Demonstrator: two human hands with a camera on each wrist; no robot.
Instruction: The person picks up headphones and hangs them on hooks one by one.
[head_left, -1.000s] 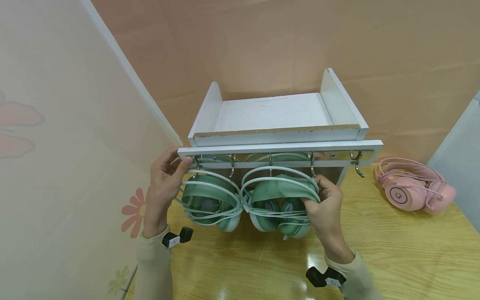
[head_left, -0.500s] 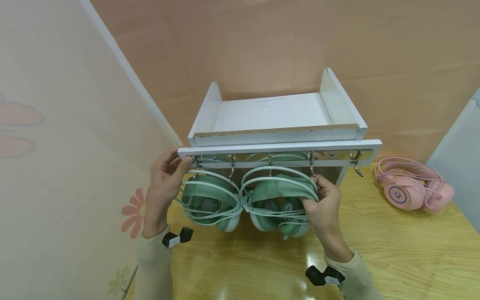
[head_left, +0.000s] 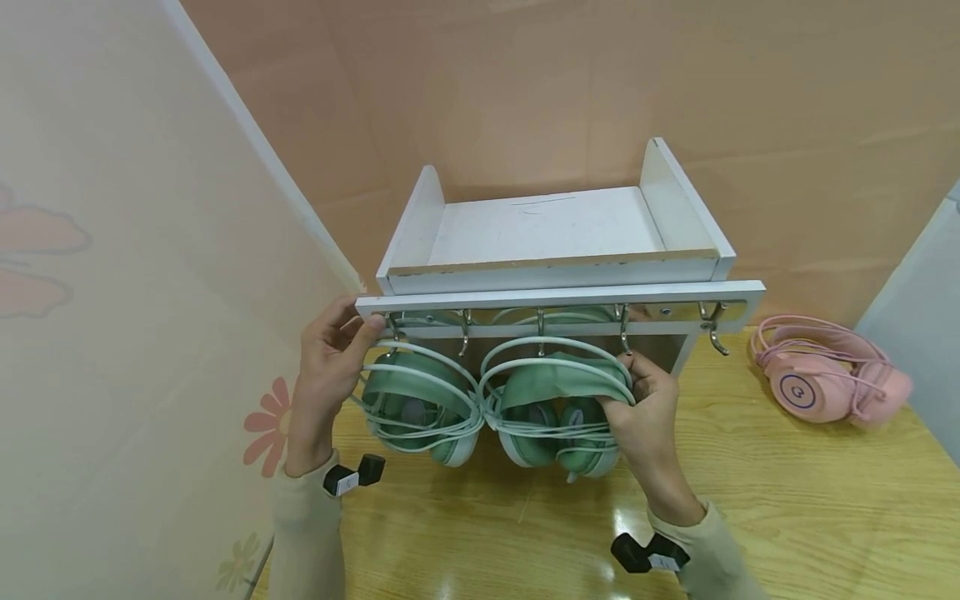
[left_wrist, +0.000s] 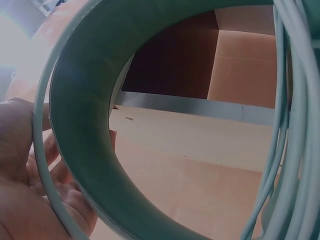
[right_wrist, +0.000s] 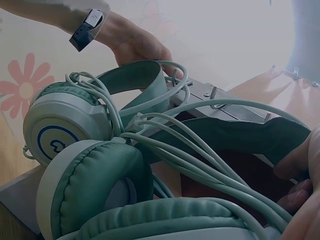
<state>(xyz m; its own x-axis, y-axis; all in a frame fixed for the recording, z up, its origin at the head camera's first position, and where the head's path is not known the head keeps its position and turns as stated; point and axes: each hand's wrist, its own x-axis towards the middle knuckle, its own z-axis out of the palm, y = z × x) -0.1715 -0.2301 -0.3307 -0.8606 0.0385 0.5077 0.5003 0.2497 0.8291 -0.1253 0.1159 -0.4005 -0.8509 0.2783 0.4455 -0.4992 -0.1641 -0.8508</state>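
Note:
In the head view my left hand [head_left: 326, 358] grips the left end of a white hook rail [head_left: 562, 296], thumb on its front face. A pair of green headphones [head_left: 420, 379] hangs just right of that hand at the leftmost hook; its headband fills much of the left wrist view. My right hand [head_left: 648, 417] pinches the right side of the headband on a second pair of green headphones [head_left: 555, 379], close below the middle hook [head_left: 541, 329]. Both pairs have pale cables wound around them, and their ear cups hang downward. In the right wrist view the two pairs crowd together.
Behind the rail stands a white shelf unit [head_left: 547, 225] with raised sides. A bare double hook [head_left: 716, 325] sits at the rail's right end. Pink headphones [head_left: 825, 375] lie on the wooden table [head_left: 787, 500] at right. A flowered panel [head_left: 187, 333] rises at left.
My right hand and the headphones in it have shifted very slightly left and down. The left hand keeps its grip on the rail.

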